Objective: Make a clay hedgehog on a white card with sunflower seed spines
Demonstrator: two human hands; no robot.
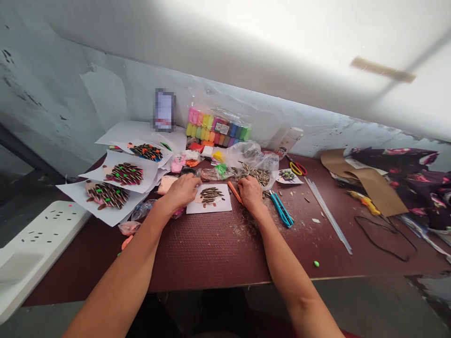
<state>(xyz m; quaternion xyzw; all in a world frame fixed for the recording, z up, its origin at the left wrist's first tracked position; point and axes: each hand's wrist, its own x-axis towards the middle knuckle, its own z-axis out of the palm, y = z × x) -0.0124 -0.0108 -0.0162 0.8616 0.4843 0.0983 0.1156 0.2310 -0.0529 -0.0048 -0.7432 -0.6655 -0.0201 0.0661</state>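
A white card point(227, 205) with a hedgehog figure point(211, 195) covered in striped seeds lies flat on the dark red table. My left hand point(185, 188) rests at the card's upper left corner, its fingers curled; what they hold, if anything, is hidden. Right of the card, my right hand point(251, 191) is bent down at the near edge of a heap of striped seeds point(259, 176), with its fingertips hidden. An orange stick-like tool point(235, 193) lies between the card and my right hand. Just right of that hand is a blue cutter point(281, 210).
Finished-looking hedgehog cards point(128, 174) overlap at the left, near a white power strip point(42, 239). Coloured clay packs point(218, 129) and a phone point(164, 110) stand at the back. Scissors point(298, 168), clear sticks point(329, 216) and a yellow glue gun point(366, 202) lie right.
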